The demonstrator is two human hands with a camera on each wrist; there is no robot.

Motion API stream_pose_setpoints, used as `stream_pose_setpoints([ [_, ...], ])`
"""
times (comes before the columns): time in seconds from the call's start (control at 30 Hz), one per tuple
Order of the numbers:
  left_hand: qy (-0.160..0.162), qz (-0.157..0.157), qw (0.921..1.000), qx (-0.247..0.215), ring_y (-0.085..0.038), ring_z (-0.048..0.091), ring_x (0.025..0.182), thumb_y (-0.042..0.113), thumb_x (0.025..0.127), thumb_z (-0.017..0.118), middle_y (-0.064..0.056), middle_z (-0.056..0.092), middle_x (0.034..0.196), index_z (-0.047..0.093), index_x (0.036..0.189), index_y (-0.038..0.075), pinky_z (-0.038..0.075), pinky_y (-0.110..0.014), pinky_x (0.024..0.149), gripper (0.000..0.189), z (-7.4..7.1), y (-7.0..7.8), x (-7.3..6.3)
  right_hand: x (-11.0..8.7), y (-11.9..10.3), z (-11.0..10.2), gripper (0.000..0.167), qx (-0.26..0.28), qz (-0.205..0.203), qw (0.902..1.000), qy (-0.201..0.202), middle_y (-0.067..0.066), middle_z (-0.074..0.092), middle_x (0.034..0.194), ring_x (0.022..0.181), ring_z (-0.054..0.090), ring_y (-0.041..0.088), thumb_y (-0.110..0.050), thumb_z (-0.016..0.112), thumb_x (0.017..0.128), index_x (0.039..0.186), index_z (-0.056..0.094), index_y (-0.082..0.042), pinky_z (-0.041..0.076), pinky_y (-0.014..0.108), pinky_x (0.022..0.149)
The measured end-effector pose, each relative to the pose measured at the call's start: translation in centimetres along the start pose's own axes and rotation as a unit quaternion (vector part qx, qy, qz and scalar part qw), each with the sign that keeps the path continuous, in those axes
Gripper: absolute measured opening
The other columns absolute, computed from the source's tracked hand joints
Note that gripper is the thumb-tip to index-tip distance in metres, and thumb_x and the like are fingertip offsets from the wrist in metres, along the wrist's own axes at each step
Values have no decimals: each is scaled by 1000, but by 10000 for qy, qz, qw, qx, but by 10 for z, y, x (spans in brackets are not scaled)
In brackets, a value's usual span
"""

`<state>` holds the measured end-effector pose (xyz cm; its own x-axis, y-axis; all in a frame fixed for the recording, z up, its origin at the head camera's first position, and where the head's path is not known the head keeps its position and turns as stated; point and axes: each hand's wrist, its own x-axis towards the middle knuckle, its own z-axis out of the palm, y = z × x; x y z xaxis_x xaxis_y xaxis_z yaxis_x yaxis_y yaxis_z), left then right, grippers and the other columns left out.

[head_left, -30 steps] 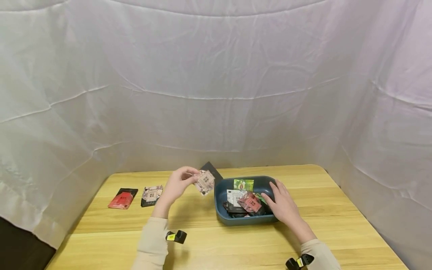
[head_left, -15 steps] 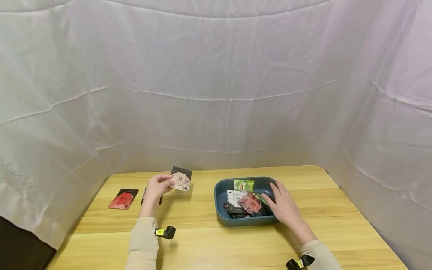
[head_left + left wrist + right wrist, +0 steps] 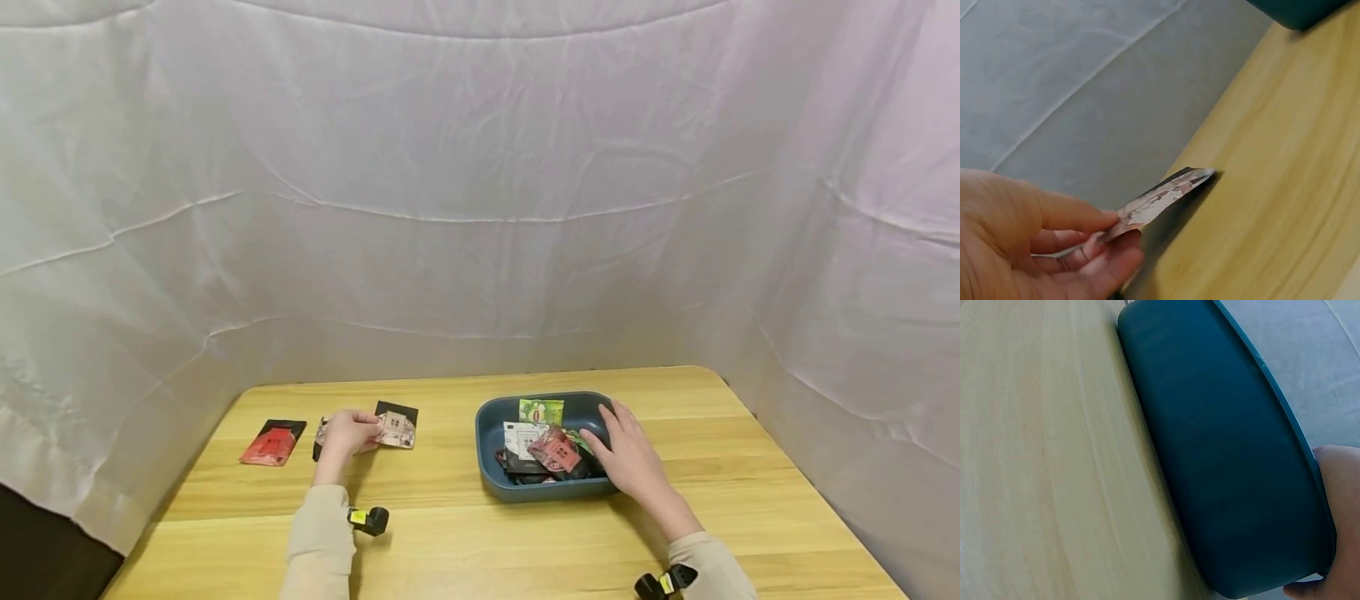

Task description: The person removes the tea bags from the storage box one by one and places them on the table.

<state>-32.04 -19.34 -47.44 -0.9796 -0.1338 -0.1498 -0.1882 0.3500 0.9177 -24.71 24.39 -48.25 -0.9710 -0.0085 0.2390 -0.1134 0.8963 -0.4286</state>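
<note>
My left hand (image 3: 348, 435) pinches a flat tea sachet (image 3: 396, 426), pink-floral with a black top, between thumb and fingers. The left wrist view shows this sachet (image 3: 1160, 201) tilted close over the wooden table, with its shadow below. Under and beside the hand lies another floral sachet (image 3: 321, 433), mostly hidden. My right hand (image 3: 632, 450) holds the right end of the blue bin (image 3: 525, 493), thumb inside the rim and fingers at the outer side. In the bin are a green-yellow sachet (image 3: 542, 412), a white one (image 3: 522, 437), a red one (image 3: 557, 451) and several darker ones.
A red and black sachet (image 3: 273, 442) lies at the table's left. Pale cloth (image 3: 480, 275) hangs behind the table (image 3: 480, 542) and along both sides. Black wrist cameras (image 3: 369, 521) sit on both sleeves.
My left hand has carried the floral sachet leftward from beside the bin and lowered it to the table next to the other floral one. The right hand and bin have stayed put.
</note>
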Motion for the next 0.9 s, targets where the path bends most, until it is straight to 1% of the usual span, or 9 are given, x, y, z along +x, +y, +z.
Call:
stream_pose_setpoints([
  [0.2,11,67,9935,1137,-20,67,72,3,90,62,-18,67,88,65,97,-9,60,-33,66,14,-2,1,-6,0,0,0,72,-20,46,10000,-39,26,23,158,144,22,47,-52,42,100,149,34,0,26,62,114],
  [0.37,-12,287,9804,1952,-23,61,73,10,91,59,-16,68,87,67,95,-5,53,-34,62,18,-7,8,-12,0,0,-2,71,-17,58,10000,-53,26,22,158,144,22,47,-51,42,101,149,34,1,25,63,114],
  [0.43,-6,326,9752,2188,-19,56,66,12,91,60,-10,65,78,67,89,-2,47,-31,58,17,-9,13,-13,0,0,-2,71,-14,58,10000,-56,26,22,158,144,22,48,-51,42,101,149,34,1,25,63,114],
  [0.5,-20,310,9711,2367,-15,47,56,14,92,60,-2,55,63,62,74,3,39,-27,53,21,-9,17,-15,0,-1,-2,71,-19,56,10000,-51,26,23,157,144,22,47,-50,43,101,149,34,1,26,63,114],
  [0.57,-85,306,9706,2386,-11,39,48,16,93,60,4,44,54,56,68,7,35,-26,48,27,-10,22,-17,0,-1,-2,70,-21,47,10000,-40,26,23,157,144,22,47,-50,43,100,148,34,1,26,63,114],
  [0.67,-84,377,9678,2486,-18,53,55,19,94,59,-8,59,65,62,79,2,50,-39,58,23,-9,31,-21,1,-1,-2,70,-18,41,10000,-41,26,23,157,144,22,47,-49,44,100,148,35,1,26,63,113],
  [0.73,-27,549,9645,2584,-28,64,76,22,94,59,-18,69,91,66,101,-2,53,-49,72,26,-8,39,-26,0,-1,-3,70,-9,30,10000,-30,27,23,157,144,22,47,-49,44,100,148,35,1,27,63,113],
  [0.8,19,707,9625,2620,-36,64,98,23,94,59,-23,65,118,63,120,-2,50,-57,86,36,-7,47,-31,0,-1,-3,70,-2,21,10000,-31,27,22,157,144,22,47,-49,44,100,148,35,2,26,63,113],
  [0.9,-17,890,9639,2510,-35,64,103,25,95,59,-23,65,121,60,125,-1,54,-49,83,39,-2,58,-38,-1,-1,-3,70,9,4,10000,-22,27,22,157,143,23,48,-49,44,100,148,35,2,26,63,113],
])
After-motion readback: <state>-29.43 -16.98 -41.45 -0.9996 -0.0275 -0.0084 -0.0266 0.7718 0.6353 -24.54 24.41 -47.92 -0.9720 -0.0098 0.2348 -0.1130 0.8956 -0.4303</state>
